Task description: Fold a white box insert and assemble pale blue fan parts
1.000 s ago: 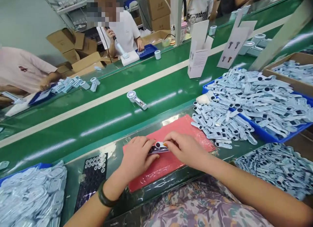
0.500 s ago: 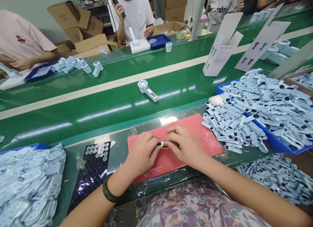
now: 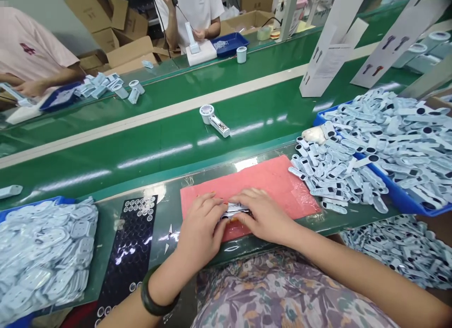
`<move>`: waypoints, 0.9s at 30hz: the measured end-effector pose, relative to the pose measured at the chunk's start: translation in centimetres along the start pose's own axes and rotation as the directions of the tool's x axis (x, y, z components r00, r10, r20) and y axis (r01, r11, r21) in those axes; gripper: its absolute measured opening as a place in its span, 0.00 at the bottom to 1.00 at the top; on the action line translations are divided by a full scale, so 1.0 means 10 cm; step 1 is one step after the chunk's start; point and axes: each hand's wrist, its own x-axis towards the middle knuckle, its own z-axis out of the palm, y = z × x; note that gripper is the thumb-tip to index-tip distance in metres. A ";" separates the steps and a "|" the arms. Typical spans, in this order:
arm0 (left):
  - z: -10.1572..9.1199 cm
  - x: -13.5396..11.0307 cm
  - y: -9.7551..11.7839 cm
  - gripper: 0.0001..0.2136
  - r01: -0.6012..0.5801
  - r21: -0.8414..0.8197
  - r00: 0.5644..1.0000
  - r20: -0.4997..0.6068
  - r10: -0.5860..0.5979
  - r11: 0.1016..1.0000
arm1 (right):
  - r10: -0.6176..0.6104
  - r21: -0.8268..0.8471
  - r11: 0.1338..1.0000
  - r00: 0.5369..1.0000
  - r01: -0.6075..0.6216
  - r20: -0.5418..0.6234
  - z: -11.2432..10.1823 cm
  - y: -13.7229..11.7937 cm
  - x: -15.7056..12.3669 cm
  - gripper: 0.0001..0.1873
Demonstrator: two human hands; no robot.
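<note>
My left hand (image 3: 200, 228) and my right hand (image 3: 265, 215) meet over the near edge of a pink mat (image 3: 271, 182). Both hold one small light-blue plastic part (image 3: 236, 209) between their fingertips; most of it is hidden by the fingers. A dark bracelet sits on my left wrist. To the left of my left hand lies a black sheet (image 3: 132, 245) with several small round pieces in its holes.
A heap of light-blue parts (image 3: 335, 175) lies right of the mat, spilling from a blue tray (image 3: 406, 200). More parts (image 3: 42, 252) are piled at the left. One finished device (image 3: 214, 119) lies on the green conveyor (image 3: 141, 144). Other people work across the belt.
The view has tilted down and my hands, still holding the part, have come a little nearer to the mat's front edge.
</note>
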 end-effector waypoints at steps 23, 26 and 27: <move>-0.40 0.78 -0.37 0.08 0.067 0.064 0.869 0.487 -0.090 0.996 | 0.003 0.018 1.000 0.953 0.002 -0.303 -0.32 0.31 -0.36 0.17; -0.57 1.19 -0.68 0.09 -0.035 0.065 0.850 0.527 -0.005 0.997 | 0.037 -0.115 0.988 0.889 -0.101 -0.457 -0.55 0.46 -0.64 0.14; -0.62 1.34 -0.83 0.09 -0.099 0.116 0.861 0.508 0.027 0.988 | 0.047 -0.158 0.976 0.857 -0.148 -0.513 -0.64 0.51 -0.76 0.13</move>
